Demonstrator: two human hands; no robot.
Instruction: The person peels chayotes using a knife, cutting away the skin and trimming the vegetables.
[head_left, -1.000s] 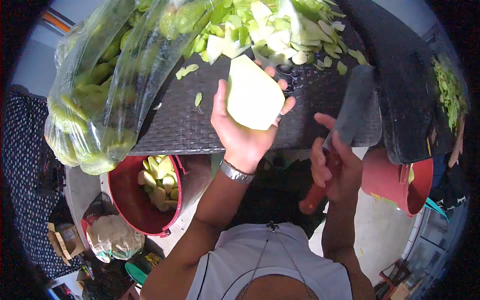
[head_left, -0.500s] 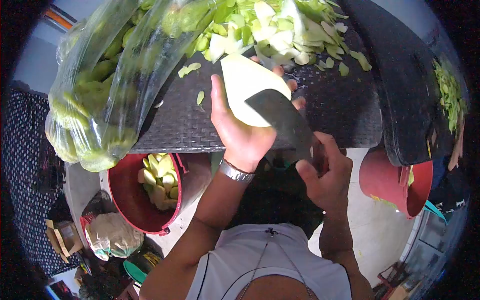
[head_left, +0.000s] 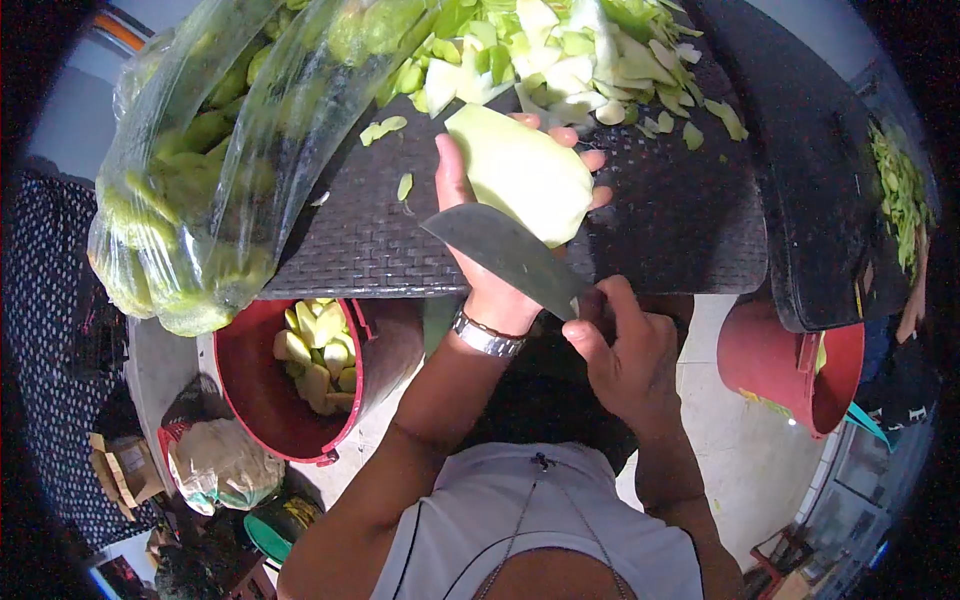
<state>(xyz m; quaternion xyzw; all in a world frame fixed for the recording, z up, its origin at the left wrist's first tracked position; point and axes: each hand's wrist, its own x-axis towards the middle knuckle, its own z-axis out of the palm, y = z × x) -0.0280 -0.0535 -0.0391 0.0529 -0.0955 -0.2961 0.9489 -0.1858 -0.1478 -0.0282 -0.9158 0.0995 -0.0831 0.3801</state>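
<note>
A peeled, pale chayote rests in my left hand, with the thumb along its left side and the fingertips showing past its far and right edges. My right hand is closed round the handle of a broad-bladed knife. The blade points to the upper left and lies across the view of my left palm and wrist, just below the chayote; whether it touches cannot be seen. Beyond my left hand, a heap of green and white peelings covers the back of the dark woven tabletop.
A clear plastic bag of green chayotes hangs over the table's left edge. Below it, a red bucket holds peeled pieces. Another red bucket stands right, beside a black chair. A stuffed sack sits lower left.
The knife has swung from over the chayote's lower part down and left, below it. My right hand has moved slightly down and left. The chayote has tilted and shifted a little right in my left hand.
</note>
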